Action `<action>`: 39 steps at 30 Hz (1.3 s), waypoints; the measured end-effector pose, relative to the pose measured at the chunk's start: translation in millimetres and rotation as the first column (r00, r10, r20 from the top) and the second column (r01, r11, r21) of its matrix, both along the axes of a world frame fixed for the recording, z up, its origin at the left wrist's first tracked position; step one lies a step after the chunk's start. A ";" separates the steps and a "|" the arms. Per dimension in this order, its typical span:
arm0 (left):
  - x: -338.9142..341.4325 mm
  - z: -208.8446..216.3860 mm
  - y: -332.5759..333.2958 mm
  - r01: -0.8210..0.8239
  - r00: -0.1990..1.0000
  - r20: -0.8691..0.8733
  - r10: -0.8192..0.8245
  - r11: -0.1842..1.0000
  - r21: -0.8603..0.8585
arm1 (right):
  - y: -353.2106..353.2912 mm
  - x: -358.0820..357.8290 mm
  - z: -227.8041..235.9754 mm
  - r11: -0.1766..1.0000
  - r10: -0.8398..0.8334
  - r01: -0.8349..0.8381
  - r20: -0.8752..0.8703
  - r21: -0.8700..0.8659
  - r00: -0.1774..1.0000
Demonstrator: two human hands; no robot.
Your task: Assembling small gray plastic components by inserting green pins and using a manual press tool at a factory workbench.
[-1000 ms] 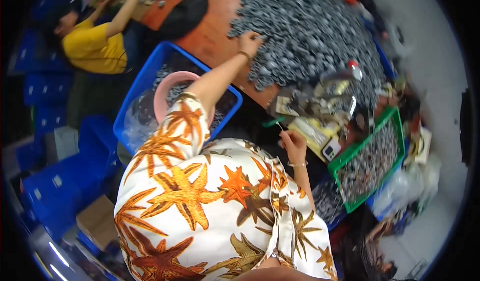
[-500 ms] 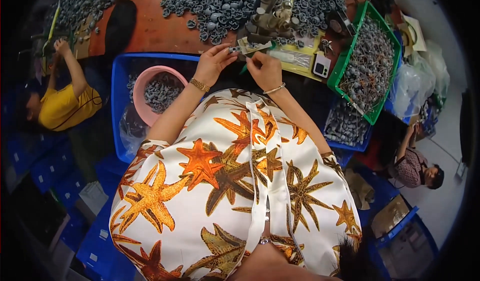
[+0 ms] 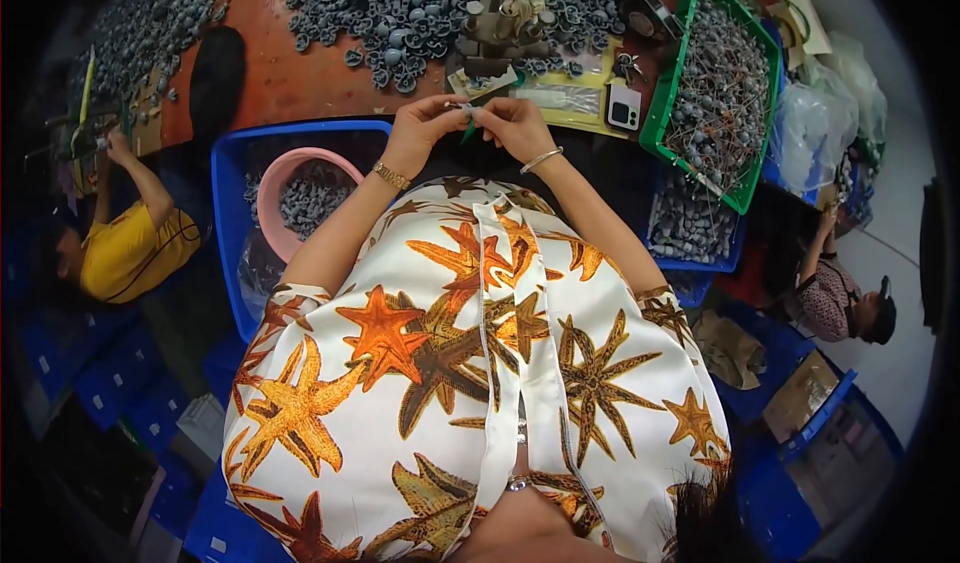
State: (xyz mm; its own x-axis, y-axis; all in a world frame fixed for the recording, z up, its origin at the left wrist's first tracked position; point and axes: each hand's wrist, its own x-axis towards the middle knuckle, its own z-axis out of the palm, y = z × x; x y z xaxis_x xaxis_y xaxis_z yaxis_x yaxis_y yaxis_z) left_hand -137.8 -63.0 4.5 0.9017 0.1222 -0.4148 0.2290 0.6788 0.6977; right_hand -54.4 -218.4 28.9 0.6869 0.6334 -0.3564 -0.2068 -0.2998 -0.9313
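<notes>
My left hand [image 3: 426, 126] and my right hand [image 3: 520, 131] meet at the table's near edge, just in front of a small metal bench press [image 3: 508, 23]. Between their fingertips sits a small grey plastic part [image 3: 468, 111], pinched from both sides. Its exact shape is mostly covered by the fingers. Something green [image 3: 471, 131] shows just below the fingertips. Beyond my hands, a big heap of grey rounded plastic parts [image 3: 390, 23] covers the red-brown tabletop [image 3: 290, 85].
Left, a blue bin [image 3: 228, 263] holds a pink bucket [image 3: 270, 198] of small grey parts. Right, a green crate [image 3: 655, 133] contains grey parts with thin wires. A phone [image 3: 622, 107] lies on a yellow sheet [image 3: 575, 113]. Co-workers sit left, in a yellow shirt [image 3: 140, 253], and far right.
My right hand has moved left to join my left hand at the small part; before, the hands were apart. The whole view has shifted slightly, the table scene sliding left.
</notes>
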 end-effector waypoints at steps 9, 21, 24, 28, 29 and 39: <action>5.0 -2.8 -11.0 -0.180 0.936 0.328 -0.123 0.635 0.752 | -3.3 13.2 -42.3 0.929 -0.244 0.367 -0.670 0.046 0.701; 21.5 -49.9 15.5 -0.360 0.919 -0.048 0.391 0.884 0.298 | -1.8 22.1 -80.1 0.987 0.076 -0.083 -0.057 -0.140 0.995; 23.3 -38.5 14.2 -0.333 0.937 -0.026 0.349 0.910 0.247 | 0.3 18.9 -84.3 0.999 0.030 -0.034 -0.108 -0.034 0.994; 17.5 -44.3 26.6 -0.364 0.925 -0.016 0.380 0.897 0.252 | -2.2 23.0 -86.8 0.987 -0.060 0.102 -0.296 0.128 0.953; 16.7 -47.4 28.7 -0.394 0.910 -0.024 0.413 0.883 0.255 | -2.2 22.8 -82.7 0.991 -0.063 0.093 -0.283 0.094 0.957; 13.6 -60.1 34.7 -0.454 0.870 -0.058 0.490 0.841 0.295 | -3.2 19.0 -99.1 0.927 -0.280 0.364 -0.475 0.094 0.835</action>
